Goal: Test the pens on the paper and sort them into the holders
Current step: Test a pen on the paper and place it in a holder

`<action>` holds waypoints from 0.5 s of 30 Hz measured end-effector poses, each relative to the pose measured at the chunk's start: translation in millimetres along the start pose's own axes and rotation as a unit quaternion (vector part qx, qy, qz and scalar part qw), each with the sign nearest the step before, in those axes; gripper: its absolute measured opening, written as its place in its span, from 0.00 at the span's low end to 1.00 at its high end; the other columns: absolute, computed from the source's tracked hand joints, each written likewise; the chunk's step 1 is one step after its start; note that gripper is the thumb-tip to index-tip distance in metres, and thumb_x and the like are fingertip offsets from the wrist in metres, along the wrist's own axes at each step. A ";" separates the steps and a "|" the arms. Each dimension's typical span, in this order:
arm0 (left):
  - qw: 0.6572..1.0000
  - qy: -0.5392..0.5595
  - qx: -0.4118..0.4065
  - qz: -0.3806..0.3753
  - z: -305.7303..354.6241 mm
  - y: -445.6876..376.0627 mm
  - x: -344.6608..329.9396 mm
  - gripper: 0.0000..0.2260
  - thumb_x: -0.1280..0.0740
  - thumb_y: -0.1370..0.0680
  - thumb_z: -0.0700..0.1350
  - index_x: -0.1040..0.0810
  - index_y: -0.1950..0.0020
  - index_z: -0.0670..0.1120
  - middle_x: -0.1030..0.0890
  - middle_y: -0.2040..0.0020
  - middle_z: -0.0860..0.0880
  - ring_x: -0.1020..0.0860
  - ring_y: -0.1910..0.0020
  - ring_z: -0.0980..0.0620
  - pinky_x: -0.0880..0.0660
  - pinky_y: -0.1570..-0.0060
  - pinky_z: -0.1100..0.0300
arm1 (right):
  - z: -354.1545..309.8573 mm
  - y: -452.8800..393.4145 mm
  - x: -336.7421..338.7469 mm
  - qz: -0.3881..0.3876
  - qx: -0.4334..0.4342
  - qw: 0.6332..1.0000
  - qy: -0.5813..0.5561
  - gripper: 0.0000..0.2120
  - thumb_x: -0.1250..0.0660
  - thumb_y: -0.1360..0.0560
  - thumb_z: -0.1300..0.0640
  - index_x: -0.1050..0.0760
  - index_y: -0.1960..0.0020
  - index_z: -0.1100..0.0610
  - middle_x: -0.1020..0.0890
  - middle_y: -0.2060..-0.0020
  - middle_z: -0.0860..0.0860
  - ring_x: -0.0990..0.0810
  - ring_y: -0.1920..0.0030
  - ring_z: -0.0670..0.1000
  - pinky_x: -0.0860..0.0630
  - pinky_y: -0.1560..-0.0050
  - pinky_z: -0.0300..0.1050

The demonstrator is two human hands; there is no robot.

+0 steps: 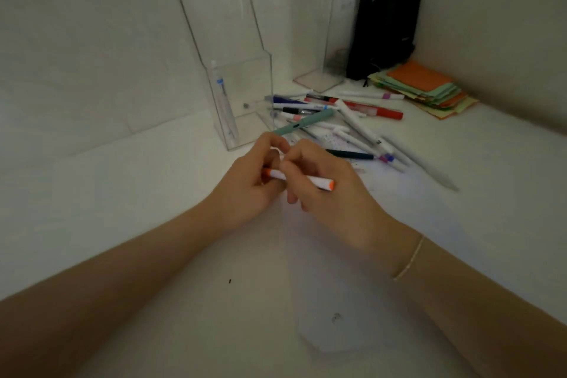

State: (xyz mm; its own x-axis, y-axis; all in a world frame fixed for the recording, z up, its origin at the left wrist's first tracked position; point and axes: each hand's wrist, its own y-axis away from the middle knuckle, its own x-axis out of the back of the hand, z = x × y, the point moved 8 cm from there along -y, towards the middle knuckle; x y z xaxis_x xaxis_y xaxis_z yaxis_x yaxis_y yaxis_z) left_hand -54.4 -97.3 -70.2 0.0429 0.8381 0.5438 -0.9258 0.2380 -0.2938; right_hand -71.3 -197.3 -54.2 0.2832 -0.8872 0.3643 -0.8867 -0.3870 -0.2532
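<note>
Both hands meet over the middle of the white bench (122,193), each clasping the same white pen with orange ends (310,178). The left hand (245,184) curls its fingers round the pen's left end, where an orange band shows just beside the knuckles; the right hand (325,190) pinches the barrel between thumb and bent fingers, and the orange right end juts out past it. The pen lies nearly level, just above a sheet of paper (352,255) that carries faint coloured scribbles near its far edge. The pen's middle is hidden under the fingers, so whether it is capped cannot be told. A thin bracelet (409,259) circles the right wrist. Just beyond the hands lies a loose pile of pens (352,123), white, red, dark and one pale green (306,123), crossing one another on the paper's far part; their markings are too blurred to read. Left of the pile stands a clear holder (242,95) with one white pen with a blue band (222,101) leaning upright inside it. A second, taller clear holder (325,27) stands farther back against the wall, its top cut off by the picture's edge. Beside that stand two black objects (386,31), hard to identify in the dim light, and a stack of orange and green paper notes (426,86) lies at the right.
</note>
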 end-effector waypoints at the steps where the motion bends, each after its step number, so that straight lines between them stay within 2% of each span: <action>1: 1.000 0.003 -0.019 0.021 12.6 -4.9 -1.7 0.09 0.37 0.27 0.38 0.31 0.48 0.46 0.20 0.64 0.50 0.22 0.65 0.51 0.24 0.61 0.52 | -10.9 2.0 13.1 0.024 0.006 1.000 0.001 0.06 0.37 0.22 0.58 0.25 0.56 0.59 0.22 0.72 0.46 0.24 0.72 0.40 0.29 0.70 0.31; 2: 0.999 0.003 -0.042 0.034 30.0 -10.6 -7.1 0.09 0.37 0.26 0.35 0.31 0.50 0.45 0.21 0.65 0.55 0.22 0.65 0.57 0.26 0.63 0.63 | -21.5 6.4 31.7 0.056 0.008 0.998 0.004 0.06 0.35 0.23 0.58 0.23 0.57 0.59 0.23 0.74 0.46 0.24 0.73 0.41 0.30 0.71 0.31; 3: 0.997 0.002 -0.066 0.040 50.0 -16.1 -16.6 0.10 0.37 0.26 0.32 0.31 0.50 0.44 0.21 0.66 0.57 0.23 0.65 0.60 0.28 0.64 0.69 | -31.1 14.5 53.0 0.087 0.006 0.996 0.008 0.06 0.34 0.24 0.58 0.22 0.58 0.59 0.22 0.75 0.46 0.24 0.75 0.41 0.30 0.72 0.32; 4: 0.996 0.002 -0.086 0.040 69.4 -20.7 -28.8 0.10 0.37 0.25 0.32 0.31 0.49 0.44 0.21 0.65 0.56 0.22 0.64 0.61 0.29 0.63 0.70 | -39.8 26.2 75.2 0.110 0.004 0.994 0.020 0.06 0.32 0.25 0.58 0.20 0.59 0.58 0.22 0.76 0.47 0.25 0.76 0.42 0.29 0.72 0.33; 6: 0.993 0.004 -0.112 0.023 103.9 -26.8 -62.6 0.10 0.35 0.24 0.37 0.31 0.46 0.46 0.21 0.60 0.51 0.21 0.60 0.55 0.25 0.61 0.63 | -52.3 60.6 121.1 0.146 0.001 0.988 0.054 0.05 0.30 0.27 0.57 0.19 0.62 0.54 0.20 0.74 0.51 0.23 0.75 0.45 0.26 0.70 0.37; 9: 0.988 -0.016 -0.140 -0.057 141.5 -25.9 -133.2 0.13 0.34 0.23 0.44 0.32 0.41 0.48 0.22 0.55 0.49 0.22 0.57 0.55 0.25 0.60 0.62 | -54.6 137.3 193.2 0.247 -0.025 0.965 0.085 0.05 0.29 0.28 0.58 0.19 0.62 0.53 0.18 0.72 0.52 0.21 0.73 0.46 0.25 0.69 0.35; 11: 0.976 -0.049 -0.171 -0.124 160.0 -17.2 -184.3 0.14 0.36 0.23 0.46 0.32 0.39 0.49 0.24 0.48 0.51 0.24 0.50 0.57 0.26 0.52 0.61 | -49.8 200.6 241.8 0.359 -0.038 0.927 0.106 0.04 0.30 0.27 0.60 0.20 0.60 0.54 0.18 0.71 0.49 0.21 0.73 0.43 0.25 0.70 0.33; 13: 0.956 -0.096 -0.208 -0.184 175.2 -6.3 -230.3 0.14 0.38 0.21 0.47 0.30 0.37 0.48 0.26 0.41 0.51 0.28 0.42 0.55 0.31 0.43 0.60 | -40.9 273.8 283.6 0.496 -0.040 0.859 0.120 0.05 0.33 0.25 0.60 0.21 0.60 0.57 0.21 0.74 0.45 0.24 0.75 0.42 0.28 0.72 0.32; 15: 0.934 -0.136 -0.249 -0.218 188.1 2.9 -264.5 0.15 0.40 0.21 0.48 0.30 0.35 0.47 0.28 0.36 0.50 0.29 0.39 0.51 0.34 0.40 0.58 | -24.2 340.8 305.2 0.595 -0.053 0.787 0.154 0.07 0.36 0.24 0.59 0.24 0.59 0.61 0.23 0.76 0.45 0.28 0.76 0.43 0.31 0.73 0.34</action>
State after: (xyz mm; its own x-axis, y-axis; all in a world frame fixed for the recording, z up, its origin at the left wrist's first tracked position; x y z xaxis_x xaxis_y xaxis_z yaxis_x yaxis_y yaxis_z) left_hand -139.2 -410.6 -67.0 0.2152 0.4697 0.8562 -0.5501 0.7827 -0.2912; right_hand -295.9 -593.9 -7.5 -0.8587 -0.4958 0.1297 -0.4869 0.7103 -0.5083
